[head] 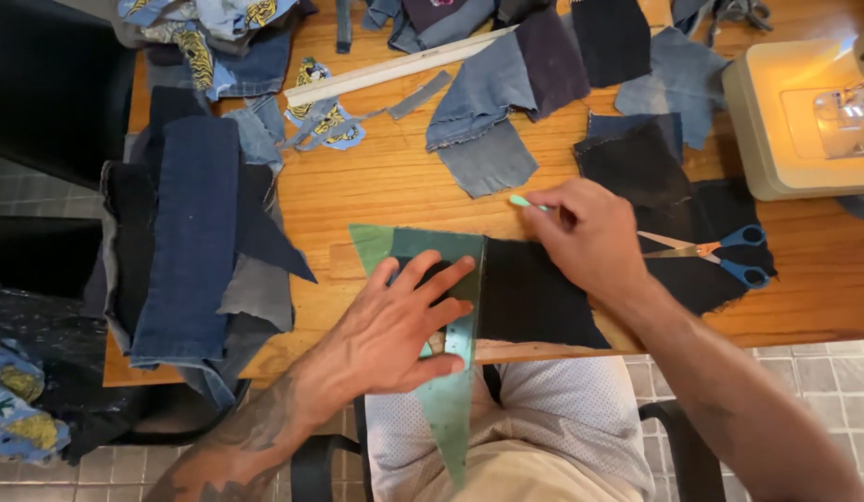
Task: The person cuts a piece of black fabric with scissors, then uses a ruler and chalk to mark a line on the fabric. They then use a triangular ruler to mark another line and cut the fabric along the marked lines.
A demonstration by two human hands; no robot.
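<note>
Dark denim (534,297) lies flat at the near edge of the wooden table (385,186), between both hands. Far left, a pile of blue denim pieces (186,242) hangs over the table edge. The left hand (395,325) presses down with fingers spread flat on a green transparent triangle ruler (451,372), whose straight edge crosses the dark cloth. The right hand (590,237) is closed around a pale green chalk marker (523,202) at the ruler's upper edge. Orange-and-blue scissors (720,253) rest just to the right, with a cream sewing machine (804,112) beyond. If the left hand's pressure eases, the ruler could slide on the cloth and skew the line; much of the ruler overhangs the table, so it may tip.
</note>
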